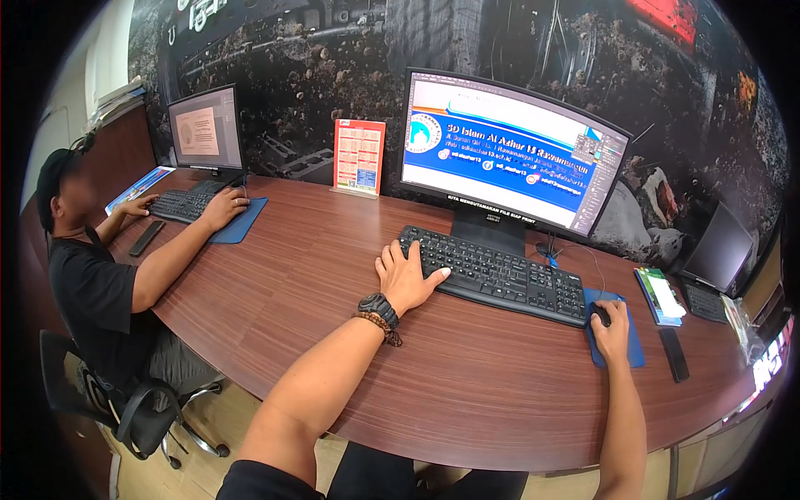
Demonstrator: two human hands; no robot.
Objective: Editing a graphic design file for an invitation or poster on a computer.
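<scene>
My left hand (406,277) lies over the left end of a black keyboard (508,275), its fingers spread and the thumb stretched toward the lower row of keys. A dark watch (379,309) and a beaded bracelet circle that wrist. At the keyboard's right end, my right hand (613,335) is curled around a black computer mouse (599,315) on a blue mouse pad (636,343). Behind the keyboard stands a wide monitor (508,142), which shows a blue and white banner layout with a round logo in a design program.
A co-worker (100,267) sits at left, hands on another keyboard (182,205) and mouse before a second monitor (205,132). On the brown table (333,250) stand a red-white card (359,157), phones (674,355), (147,238), booklets (658,296) and a laptop (721,250).
</scene>
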